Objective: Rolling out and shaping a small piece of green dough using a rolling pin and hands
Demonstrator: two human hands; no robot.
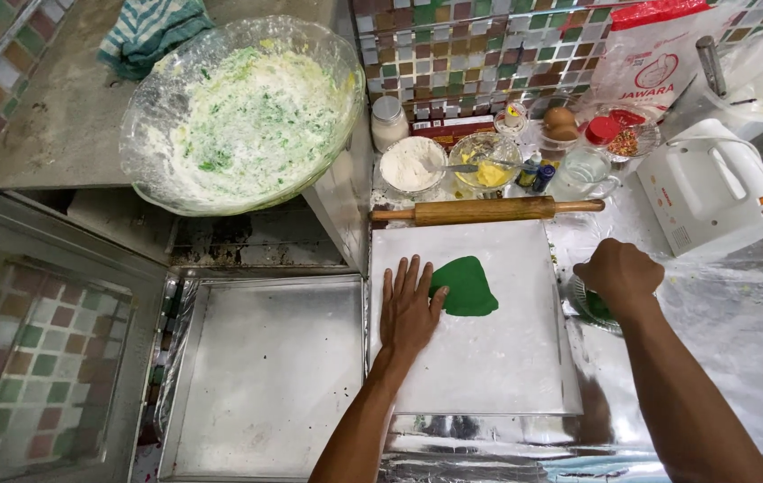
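While the left hand [409,309] lies palm-down with its fingers [402,275] straight and slightly spread on the white board [489,358], its thumb side touches the near-left edge of the green dough piece [466,286]. That flattened, roughly triangular piece lies on the board's upper middle, just in front of the wooden rolling pin [487,210], which rests across the board's far edge. Right of the board, the right hand [618,273] is curled into a loose fist over a small glass dish [589,309] holding more green material; whether its fingers pinch anything cannot be told, since they are turned under the hand. Left of the board sits a square metal tray [265,376], its edge just beside the board's. Beyond the rolling pin stand a bowl of white flour [412,165], a glass bowl of yellow fat with a spoon [486,161], a small white-lidded jar [389,122] and a clear jug [584,173]. Far left of the board, on a raised ledge, a large glass mixing bowl [243,112] is smeared with pale green-flecked batter, with a striped cloth [149,31] behind it. Right of the board's far corner lies a white hand mixer [712,188] on foil-covered counter [739,340].
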